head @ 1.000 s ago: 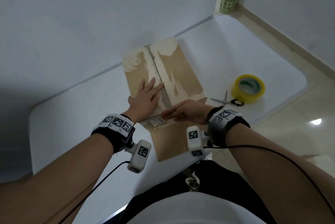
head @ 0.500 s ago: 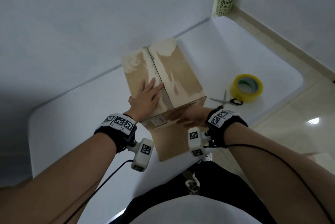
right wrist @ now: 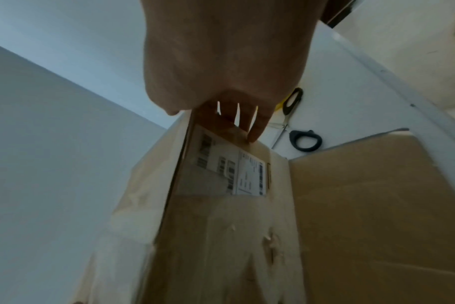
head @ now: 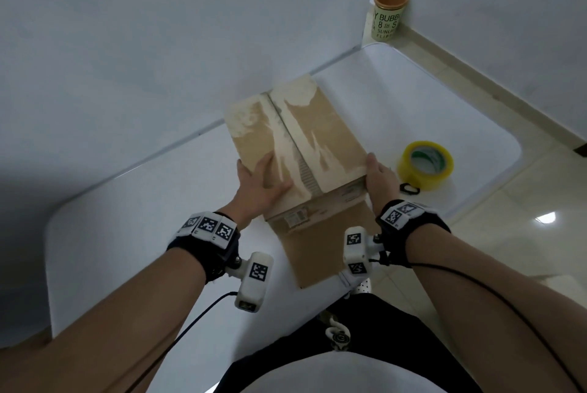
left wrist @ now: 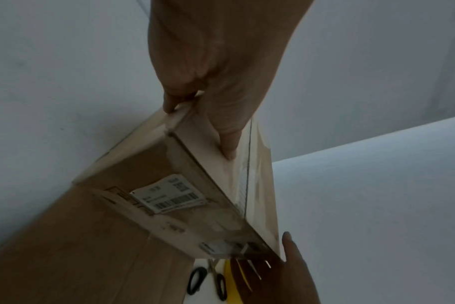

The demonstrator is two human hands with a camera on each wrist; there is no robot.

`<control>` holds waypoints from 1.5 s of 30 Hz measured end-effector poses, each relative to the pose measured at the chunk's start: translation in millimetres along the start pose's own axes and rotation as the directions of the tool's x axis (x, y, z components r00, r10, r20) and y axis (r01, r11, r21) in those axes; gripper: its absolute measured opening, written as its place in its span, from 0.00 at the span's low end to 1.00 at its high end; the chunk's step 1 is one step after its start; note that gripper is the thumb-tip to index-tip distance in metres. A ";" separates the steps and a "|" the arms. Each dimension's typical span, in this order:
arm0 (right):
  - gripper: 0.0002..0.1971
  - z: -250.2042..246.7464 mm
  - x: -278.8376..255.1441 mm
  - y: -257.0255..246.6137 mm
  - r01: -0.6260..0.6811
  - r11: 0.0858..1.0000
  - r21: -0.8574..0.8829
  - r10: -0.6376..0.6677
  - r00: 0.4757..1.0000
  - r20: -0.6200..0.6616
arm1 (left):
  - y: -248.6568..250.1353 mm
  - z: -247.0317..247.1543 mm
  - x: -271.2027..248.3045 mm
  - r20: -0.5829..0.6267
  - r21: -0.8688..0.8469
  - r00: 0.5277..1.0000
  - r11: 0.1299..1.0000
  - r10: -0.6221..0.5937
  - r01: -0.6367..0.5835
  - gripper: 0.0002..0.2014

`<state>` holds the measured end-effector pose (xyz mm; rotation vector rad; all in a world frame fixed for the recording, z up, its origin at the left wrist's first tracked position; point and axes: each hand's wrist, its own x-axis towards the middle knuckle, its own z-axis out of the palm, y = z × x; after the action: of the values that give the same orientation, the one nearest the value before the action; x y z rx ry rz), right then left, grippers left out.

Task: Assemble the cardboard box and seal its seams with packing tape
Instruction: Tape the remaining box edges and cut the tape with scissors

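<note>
Nearest the person, a loose flap of the box lies flat on the white table, reaching to the table's near edge. Above it the box stands upright with its two top flaps folded shut, their seam running away from the person. The left hand lies on the left top flap, fingers straight and spread, thumb hooked over the box's left edge. The right hand presses flat against the box's right side at the near corner, fingers straight and together, thumb at the top edge. Just right of that hand lie scissors, mostly hidden in the head view, and a yellow tape roll. Farthest off, a printed cup stands in the wall corner.
</note>
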<state>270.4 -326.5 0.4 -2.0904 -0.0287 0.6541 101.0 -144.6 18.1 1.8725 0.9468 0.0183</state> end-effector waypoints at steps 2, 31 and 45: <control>0.30 -11.5 -4.7 1.4 -0.010 1.000 0.017 0.011 0.997 -0.077 | 7.0 12.0 7.7 0.053 -0.004 0.998 1.000 0.031 -0.030 0.42; 0.11 -101.7 132.9 46.8 0.008 0.586 -0.811 0.032 0.999 0.033 | 141.1 79.7 107.6 0.135 0.278 0.968 0.930 0.209 -0.240 0.22; 0.09 -85.7 68.0 -140.7 0.621 0.716 -0.321 -0.589 0.783 0.200 | 174.1 2.7 105.5 -0.086 -0.179 0.960 0.944 0.268 -0.279 0.19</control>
<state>399.7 -293.1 118.3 -2.2173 -0.9249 0.3348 279.3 -116.4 112.1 1.8193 0.6921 0.3244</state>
